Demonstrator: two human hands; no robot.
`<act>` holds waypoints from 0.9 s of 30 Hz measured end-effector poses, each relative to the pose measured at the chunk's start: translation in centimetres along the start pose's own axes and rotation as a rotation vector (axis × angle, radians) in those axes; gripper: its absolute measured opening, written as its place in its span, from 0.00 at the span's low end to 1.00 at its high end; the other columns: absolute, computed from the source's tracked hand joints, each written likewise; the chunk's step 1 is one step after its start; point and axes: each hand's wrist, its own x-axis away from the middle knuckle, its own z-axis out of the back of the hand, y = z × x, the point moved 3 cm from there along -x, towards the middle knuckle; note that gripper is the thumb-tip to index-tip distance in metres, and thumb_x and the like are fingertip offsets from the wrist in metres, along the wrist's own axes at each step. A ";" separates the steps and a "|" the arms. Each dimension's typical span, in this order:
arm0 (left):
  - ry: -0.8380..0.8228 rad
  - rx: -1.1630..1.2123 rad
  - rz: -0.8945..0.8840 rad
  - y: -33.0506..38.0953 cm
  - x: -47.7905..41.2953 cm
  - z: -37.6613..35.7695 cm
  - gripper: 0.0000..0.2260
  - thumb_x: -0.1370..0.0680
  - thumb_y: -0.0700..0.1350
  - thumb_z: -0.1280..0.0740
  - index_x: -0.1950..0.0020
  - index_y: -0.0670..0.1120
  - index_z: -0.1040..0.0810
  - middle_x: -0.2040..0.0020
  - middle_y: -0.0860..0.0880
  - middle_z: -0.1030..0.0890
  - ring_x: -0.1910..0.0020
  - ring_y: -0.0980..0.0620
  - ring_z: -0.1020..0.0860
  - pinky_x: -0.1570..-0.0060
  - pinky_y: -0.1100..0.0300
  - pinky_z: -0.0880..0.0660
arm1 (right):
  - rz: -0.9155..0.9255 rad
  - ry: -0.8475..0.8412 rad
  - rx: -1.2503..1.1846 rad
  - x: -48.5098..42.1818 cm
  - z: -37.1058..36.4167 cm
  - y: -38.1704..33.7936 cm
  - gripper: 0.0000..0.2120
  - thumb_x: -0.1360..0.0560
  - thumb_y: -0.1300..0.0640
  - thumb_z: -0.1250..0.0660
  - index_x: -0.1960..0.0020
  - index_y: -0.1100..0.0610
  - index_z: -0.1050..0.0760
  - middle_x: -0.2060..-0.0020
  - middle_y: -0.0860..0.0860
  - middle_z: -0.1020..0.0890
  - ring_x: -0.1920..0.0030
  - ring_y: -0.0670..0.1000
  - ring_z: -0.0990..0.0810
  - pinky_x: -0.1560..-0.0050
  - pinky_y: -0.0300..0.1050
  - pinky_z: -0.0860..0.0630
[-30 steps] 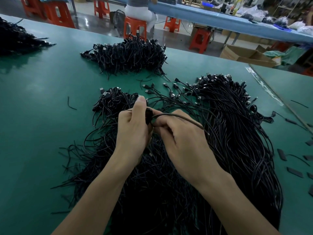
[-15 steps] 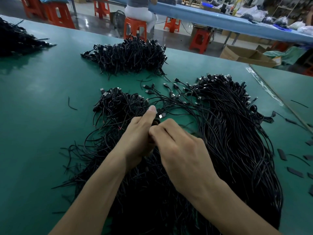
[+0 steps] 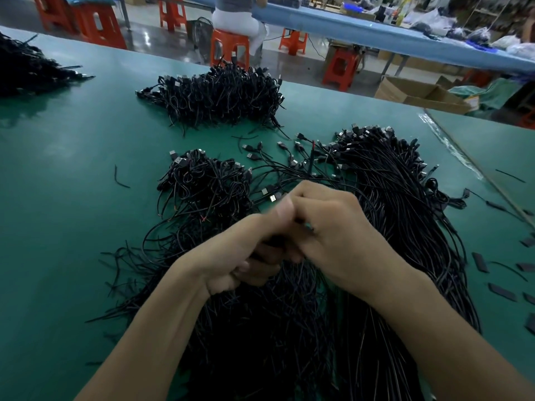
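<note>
My left hand and my right hand are pressed together above a large spread of black USB cables on the green table. Both hands have their fingers curled around a small coiled black cable, mostly hidden between them. My left thumb points up and touches my right hand. A small heap of coiled cables lies just left of my hands. A bigger heap of coiled cables sits farther back.
Another black cable pile lies at the far left. Black strips are scattered at the right near a table seam. Beyond the table edge are orange stools, a seated person and cardboard boxes.
Both hands have drawn back toward me and lower over the cables. The cable loop seen a second ago between them is now wound up and hidden inside the hands.
</note>
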 end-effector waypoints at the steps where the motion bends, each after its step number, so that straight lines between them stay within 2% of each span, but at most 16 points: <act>1: -0.023 -0.059 -0.016 0.2 0.1 0.0 0.23 0.31 0.62 0.29 0.57 0.41 0.22 0.76 0.56 0.34 0.82 0.61 0.40 0.81 0.70 0.44 | -0.015 -0.001 -0.016 0.0 0.2 0.2 0.04 0.23 0.61 0.30 0.53 0.55 0.17 0.57 0.47 0.21 0.61 0.45 0.21 0.58 0.41 0.23; 2: -0.044 -0.125 -0.026 0.4 0.3 -0.1 0.18 0.32 0.54 0.26 0.55 0.41 0.24 0.74 0.54 0.33 0.80 0.60 0.39 0.80 0.69 0.42 | -0.029 -0.005 -0.022 -0.1 0.4 0.3 0.04 0.23 0.61 0.29 0.53 0.54 0.16 0.57 0.46 0.20 0.60 0.45 0.20 0.57 0.36 0.24; 4: -0.032 -0.252 -0.029 0.6 0.4 -0.3 0.11 0.32 0.44 0.23 0.59 0.45 0.24 0.71 0.53 0.32 0.77 0.58 0.36 0.78 0.67 0.40 | -0.052 -0.018 -0.018 0.0 0.4 0.5 0.04 0.24 0.60 0.28 0.53 0.53 0.16 0.58 0.45 0.20 0.62 0.45 0.19 0.57 0.33 0.25; 7: 0.052 -0.370 -0.068 0.4 0.1 -0.5 0.09 0.26 0.34 0.25 0.61 0.42 0.24 0.71 0.56 0.27 0.74 0.59 0.31 0.73 0.69 0.34 | -0.077 -0.048 0.023 0.2 0.2 0.5 0.04 0.23 0.58 0.29 0.52 0.51 0.16 0.54 0.44 0.19 0.57 0.43 0.19 0.52 0.43 0.22; 9: 0.115 -0.402 -0.098 0.2 -0.2 -0.4 0.06 0.24 0.33 0.27 0.58 0.34 0.23 0.67 0.49 0.23 0.67 0.57 0.26 0.64 0.67 0.30 | -0.076 -0.052 0.080 0.5 0.0 0.2 0.04 0.22 0.57 0.31 0.51 0.51 0.17 0.47 0.44 0.19 0.49 0.46 0.19 0.48 0.49 0.21; 11: 0.156 -0.416 -0.134 0.2 -0.3 -0.4 0.07 0.24 0.34 0.28 0.54 0.31 0.23 0.61 0.36 0.22 0.62 0.52 0.25 0.59 0.59 0.28 | -0.053 0.006 0.153 0.8 -0.1 -0.2 0.04 0.22 0.56 0.31 0.50 0.52 0.17 0.44 0.46 0.20 0.48 0.50 0.19 0.49 0.51 0.20; 12: 0.181 -0.413 -0.155 0.4 -0.3 -0.4 0.06 0.24 0.34 0.28 0.54 0.32 0.22 0.62 0.36 0.22 0.63 0.52 0.25 0.60 0.60 0.29 | -0.030 0.055 0.188 0.9 -0.1 -0.3 0.04 0.22 0.57 0.31 0.51 0.53 0.17 0.44 0.48 0.21 0.51 0.51 0.19 0.52 0.51 0.19; 14: 0.247 -0.388 -0.211 0.8 -0.2 -0.2 0.04 0.25 0.33 0.28 0.59 0.39 0.20 0.68 0.46 0.23 0.69 0.56 0.26 0.66 0.65 0.30 | 0.004 0.155 0.240 1.3 -0.2 -0.4 0.04 0.23 0.57 0.30 0.51 0.56 0.17 0.48 0.50 0.22 0.58 0.51 0.20 0.58 0.50 0.19; 16: 0.314 -0.321 -0.261 1.0 -0.2 0.0 0.12 0.26 0.33 0.27 0.62 0.49 0.21 0.71 0.54 0.26 0.74 0.59 0.30 0.72 0.68 0.33 | -0.011 0.248 0.222 1.6 -0.4 0.1 0.04 0.23 0.59 0.29 0.51 0.56 0.16 0.53 0.49 0.21 0.58 0.48 0.21 0.56 0.44 0.20; 17: 0.362 -0.288 -0.268 1.1 -0.2 0.2 0.12 0.27 0.34 0.25 0.60 0.51 0.22 0.71 0.55 0.27 0.75 0.60 0.32 0.74 0.68 0.34 | -0.035 0.292 0.190 1.8 -0.6 0.4 0.03 0.23 0.60 0.29 0.52 0.56 0.17 0.55 0.48 0.21 0.57 0.45 0.22 0.54 0.38 0.22; 18: 0.410 -0.250 -0.263 1.1 -0.2 0.3 0.13 0.29 0.35 0.23 0.55 0.50 0.23 0.71 0.54 0.28 0.76 0.59 0.32 0.74 0.66 0.34 | -0.071 0.329 0.153 1.9 -0.8 0.7 0.02 0.24 0.61 0.28 0.52 0.56 0.17 0.56 0.47 0.21 0.57 0.42 0.23 0.54 0.32 0.26; 20: 0.434 -0.123 -0.248 1.0 -0.1 0.4 0.24 0.34 0.35 0.22 0.42 0.50 0.24 0.70 0.53 0.29 0.77 0.58 0.35 0.78 0.65 0.37 | -0.159 0.376 0.044 2.1 -1.3 1.3 0.05 0.24 0.62 0.29 0.53 0.53 0.18 0.56 0.45 0.21 0.57 0.41 0.24 0.55 0.28 0.29; 23: 0.317 0.029 -0.273 1.2 0.1 0.0 0.34 0.34 0.32 0.28 0.31 0.52 0.29 0.73 0.55 0.30 0.80 0.59 0.38 0.81 0.67 0.41 | -0.289 0.423 -0.237 2.0 -1.8 2.2 0.13 0.23 0.64 0.31 0.55 0.45 0.23 0.56 0.44 0.21 0.58 0.44 0.20 0.57 0.34 0.25; 25: 0.254 0.050 -0.257 1.3 0.1 -0.4 0.37 0.34 0.31 0.29 0.28 0.53 0.31 0.74 0.54 0.30 0.81 0.59 0.38 0.81 0.68 0.42 | -0.299 0.451 -0.321 1.7 -1.8 2.2 0.13 0.22 0.63 0.32 0.54 0.44 0.24 0.56 0.45 0.20 0.57 0.46 0.20 0.56 0.40 0.23; 27: 0.237 0.040 -0.229 1.2 0.1 -0.6 0.37 0.34 0.32 0.28 0.29 0.54 0.30 0.74 0.53 0.30 0.82 0.59 0.39 0.81 0.69 0.42 | -0.254 0.433 -0.304 1.3 -1.6 1.7 0.14 0.22 0.63 0.32 0.54 0.43 0.24 0.57 0.44 0.20 0.57 0.43 0.21 0.57 0.36 0.25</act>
